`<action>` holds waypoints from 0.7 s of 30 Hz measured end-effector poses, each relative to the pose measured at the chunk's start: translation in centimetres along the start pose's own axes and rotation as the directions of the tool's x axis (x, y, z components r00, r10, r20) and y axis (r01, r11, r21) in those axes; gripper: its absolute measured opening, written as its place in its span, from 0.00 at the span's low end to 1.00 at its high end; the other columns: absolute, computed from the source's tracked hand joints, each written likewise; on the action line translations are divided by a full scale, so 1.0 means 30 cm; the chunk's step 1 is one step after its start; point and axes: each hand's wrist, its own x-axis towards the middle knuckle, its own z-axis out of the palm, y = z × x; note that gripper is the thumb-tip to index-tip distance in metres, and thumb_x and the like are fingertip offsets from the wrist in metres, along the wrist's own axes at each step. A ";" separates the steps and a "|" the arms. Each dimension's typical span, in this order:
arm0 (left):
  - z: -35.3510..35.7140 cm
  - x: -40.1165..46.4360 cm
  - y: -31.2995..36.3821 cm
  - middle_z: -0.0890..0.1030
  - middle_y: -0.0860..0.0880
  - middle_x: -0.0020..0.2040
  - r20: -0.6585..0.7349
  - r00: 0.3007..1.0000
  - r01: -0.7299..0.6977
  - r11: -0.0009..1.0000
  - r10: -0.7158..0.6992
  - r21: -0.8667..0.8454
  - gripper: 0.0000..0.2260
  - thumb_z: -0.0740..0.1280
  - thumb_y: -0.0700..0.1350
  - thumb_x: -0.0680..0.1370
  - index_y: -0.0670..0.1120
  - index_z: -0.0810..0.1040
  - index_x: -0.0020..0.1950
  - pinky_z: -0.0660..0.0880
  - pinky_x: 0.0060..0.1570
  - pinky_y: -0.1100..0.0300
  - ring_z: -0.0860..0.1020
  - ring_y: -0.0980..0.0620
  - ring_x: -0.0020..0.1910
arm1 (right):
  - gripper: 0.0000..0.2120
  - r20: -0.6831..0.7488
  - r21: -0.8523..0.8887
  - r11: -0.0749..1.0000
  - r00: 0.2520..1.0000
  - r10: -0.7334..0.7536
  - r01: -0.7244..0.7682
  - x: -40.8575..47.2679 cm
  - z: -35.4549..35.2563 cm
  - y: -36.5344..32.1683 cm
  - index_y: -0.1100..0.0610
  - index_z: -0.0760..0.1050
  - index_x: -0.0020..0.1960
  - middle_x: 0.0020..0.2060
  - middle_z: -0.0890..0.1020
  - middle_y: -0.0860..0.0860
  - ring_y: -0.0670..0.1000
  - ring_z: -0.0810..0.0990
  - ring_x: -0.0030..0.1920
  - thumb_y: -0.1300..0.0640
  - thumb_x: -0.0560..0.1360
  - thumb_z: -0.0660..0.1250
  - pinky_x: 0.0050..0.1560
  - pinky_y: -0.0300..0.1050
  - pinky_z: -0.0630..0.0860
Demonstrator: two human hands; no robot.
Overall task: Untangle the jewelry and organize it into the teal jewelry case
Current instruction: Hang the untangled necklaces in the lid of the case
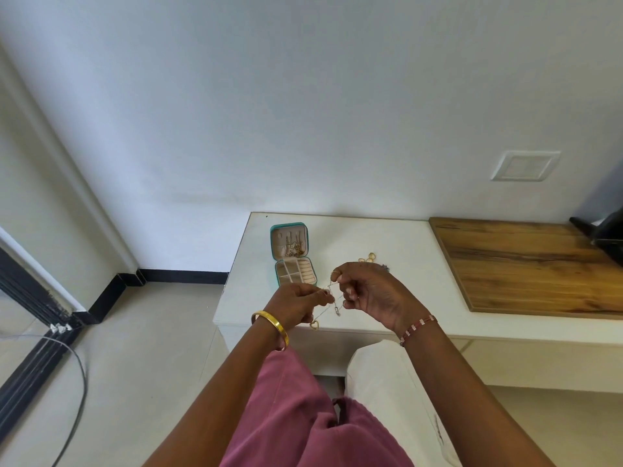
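A person sits facing a low white table [371, 237], both hands raised above its near edge. At the table's back-left corner lies the teal jewelry case [292, 254], open flat; some gold pieces hang in its lid, and its lower tray of small compartments looks mostly bare. Just right of and nearer than the case, the left hand [296, 303], with a gold bangle [271, 328] on its wrist, pinches a thin silver chain [332, 296] between thumb and fingertips. The chain crosses itself between the two hands, a small silver pendant hangs from it, and a gold heart charm [314, 325] dangles below the left hand. The right hand [367, 293], with a beaded bracelet [418, 328] on its wrist, pinches the same tangle with its fingers curled in. Behind this hand, toward the middle of the table, lie a few gold rings [368, 257]. A wooden board [526, 264] covers the table's right end. The step in hand appears to be working the chains apart. Next, the strands probably need gentle teasing apart, not tugging, before each freed piece goes left into the case.
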 end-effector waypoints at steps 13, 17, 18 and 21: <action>-0.010 0.019 0.020 0.75 0.47 0.33 -0.063 0.996 -0.069 0.989 0.061 -0.129 0.10 0.62 0.39 0.77 0.45 0.77 0.37 0.71 0.36 0.61 0.71 0.54 0.31 | 0.05 -0.016 -0.340 0.939 0.998 -0.063 0.054 -0.001 -0.003 -0.012 0.58 0.77 0.42 0.23 0.73 0.49 0.46 0.67 0.25 0.66 0.72 0.65 0.32 0.39 0.69; -0.016 0.032 0.012 0.76 0.44 0.34 -0.096 0.994 0.001 0.881 -0.052 -0.473 0.08 0.59 0.39 0.78 0.42 0.75 0.43 0.74 0.42 0.57 0.75 0.49 0.38 | 0.02 0.005 -0.487 0.870 0.997 -0.078 0.071 -0.002 -0.014 0.015 0.57 0.78 0.44 0.23 0.75 0.48 0.48 0.71 0.30 0.62 0.71 0.69 0.33 0.39 0.71; -0.018 0.035 0.007 0.77 0.44 0.34 -0.076 0.994 0.023 0.838 -0.077 -0.546 0.07 0.59 0.40 0.78 0.41 0.75 0.46 0.74 0.43 0.55 0.75 0.48 0.38 | 0.01 0.032 -0.497 0.864 0.996 -0.080 0.085 -0.004 -0.010 0.022 0.57 0.78 0.41 0.24 0.76 0.48 0.47 0.72 0.30 0.61 0.71 0.69 0.34 0.39 0.71; -0.018 0.039 -0.009 0.77 0.41 0.41 0.006 0.991 0.093 0.672 -0.131 -0.735 0.12 0.59 0.43 0.78 0.38 0.73 0.58 0.79 0.41 0.56 0.77 0.46 0.40 | 0.05 0.080 -0.438 0.891 0.993 -0.089 0.115 -0.003 -0.008 0.048 0.58 0.78 0.37 0.29 0.78 0.50 0.46 0.74 0.32 0.60 0.72 0.69 0.37 0.38 0.72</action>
